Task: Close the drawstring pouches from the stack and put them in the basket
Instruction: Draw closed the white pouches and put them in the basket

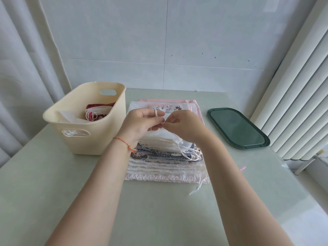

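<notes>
A stack of flat drawstring pouches (165, 164) lies in the middle of the table, white, grey and pink, with cords trailing at its right side. Both hands hover over the stack's far part. My left hand (140, 125) has a white cord looped round one finger and its fingers curl on the cord. My right hand (184, 126) pinches the same cord's end close to the left fingertips. A pouch with small animal prints (170, 108) shows just behind the hands. The cream plastic basket (83, 139) stands at the left and holds several red and white pouches (96, 112).
A dark green oval tray lid (237, 128) lies on the table at the right. A white radiator (301, 96) runs along the right edge and a curtain (23, 68) hangs at the left. A small pink scrap (242, 168) lies near the right table edge.
</notes>
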